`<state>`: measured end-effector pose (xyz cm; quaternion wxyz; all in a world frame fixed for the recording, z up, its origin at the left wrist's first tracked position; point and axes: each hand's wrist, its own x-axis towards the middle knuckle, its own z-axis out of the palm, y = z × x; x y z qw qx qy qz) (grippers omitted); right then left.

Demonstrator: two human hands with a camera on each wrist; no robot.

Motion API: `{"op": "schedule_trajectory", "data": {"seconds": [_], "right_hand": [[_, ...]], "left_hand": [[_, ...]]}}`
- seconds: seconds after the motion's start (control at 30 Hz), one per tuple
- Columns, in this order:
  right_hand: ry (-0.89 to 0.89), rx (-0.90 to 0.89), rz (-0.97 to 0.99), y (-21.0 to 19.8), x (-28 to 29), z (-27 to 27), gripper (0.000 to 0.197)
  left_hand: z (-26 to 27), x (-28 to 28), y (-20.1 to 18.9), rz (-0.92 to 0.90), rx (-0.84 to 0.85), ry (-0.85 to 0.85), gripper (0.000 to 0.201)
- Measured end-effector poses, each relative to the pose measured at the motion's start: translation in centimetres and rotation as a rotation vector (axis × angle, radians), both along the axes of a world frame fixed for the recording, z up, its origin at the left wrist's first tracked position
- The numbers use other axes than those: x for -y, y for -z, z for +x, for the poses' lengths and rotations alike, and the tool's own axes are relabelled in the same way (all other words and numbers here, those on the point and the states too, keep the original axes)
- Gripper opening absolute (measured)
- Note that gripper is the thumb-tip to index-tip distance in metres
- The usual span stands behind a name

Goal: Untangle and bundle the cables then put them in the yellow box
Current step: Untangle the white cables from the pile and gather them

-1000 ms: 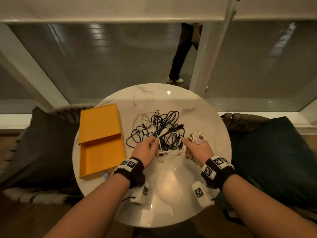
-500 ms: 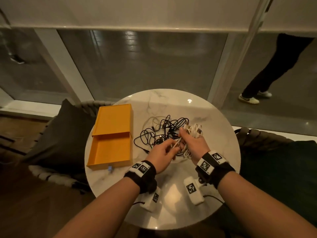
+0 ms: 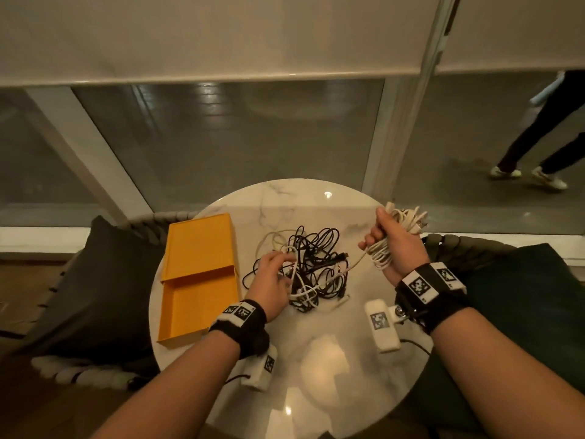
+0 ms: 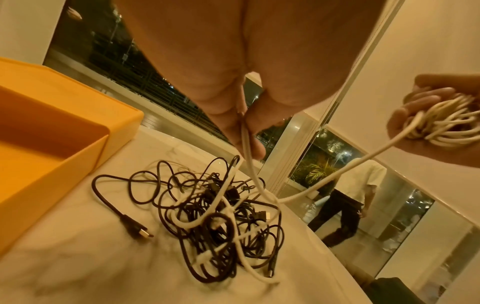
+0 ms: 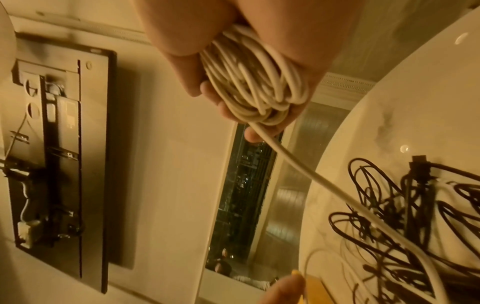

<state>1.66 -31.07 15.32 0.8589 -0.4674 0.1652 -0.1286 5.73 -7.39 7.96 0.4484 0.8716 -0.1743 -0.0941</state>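
Note:
A tangle of black and white cables lies in the middle of the round marble table. My right hand is raised over the table's right side and grips a coiled bundle of white cable. A strand of that white cable runs taut from the bundle down into the tangle. My left hand sits at the tangle's left edge and pinches a white strand between its fingers. The open yellow box lies at the left.
The box's yellow lid lies behind the tray, overlapping its far end. Dark cushions flank the table on both sides. A glass wall stands behind, where a person's legs pass at the right.
My right hand has lifted the white bundle up and to the right, away from the tangle, drawing its strand taut. My left hand has stayed at the tangle.

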Motion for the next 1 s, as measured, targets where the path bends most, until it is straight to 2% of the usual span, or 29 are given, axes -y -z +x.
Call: {"op": "schedule_trajectory", "data": {"seconds": [0.2, 0.33, 0.5, 0.6, 0.73, 0.83, 0.9, 1.0], "right_hand": [[0.134, 0.038, 0.007, -0.7, 0.8, -0.3, 0.029], [0.126, -0.013, -0.089, 0.1, 0.3, -1.5, 0.027], [0.062, -0.16, -0.287, 1.7, -2.3, -2.8, 0.025], [0.025, -0.242, -0.365, 2.6, -3.6, -3.2, 0.023], [-0.052, -0.281, -0.353, 2.8, -5.0, -3.0, 0.017], [-0.077, -0.264, -0.317, 2.4, -5.5, -2.3, 0.022], [-0.084, -0.24, -0.36, 2.2, -5.6, -1.7, 0.025], [-0.104, -0.186, -0.392, 1.8, -5.4, -1.0, 0.012]], "left_hand": [[1.6, -1.7, 0.3, 0.163, -0.126, -0.068, 0.058], [1.0, -1.8, -0.4, 0.045, -0.184, -0.029, 0.064], [0.5, -0.7, -2.4, -0.174, -0.208, 0.046, 0.083], [0.2, -0.1, -3.5, -0.271, -0.214, 0.075, 0.075], [-0.2, 0.5, -4.3, -0.329, -0.191, 0.142, 0.063], [-0.9, 0.7, -5.0, -0.3, -0.147, 0.214, 0.052], [-1.3, 0.7, -5.2, -0.299, -0.149, 0.232, 0.047], [-1.8, 0.7, -4.8, -0.321, -0.197, 0.228, 0.04]]}}
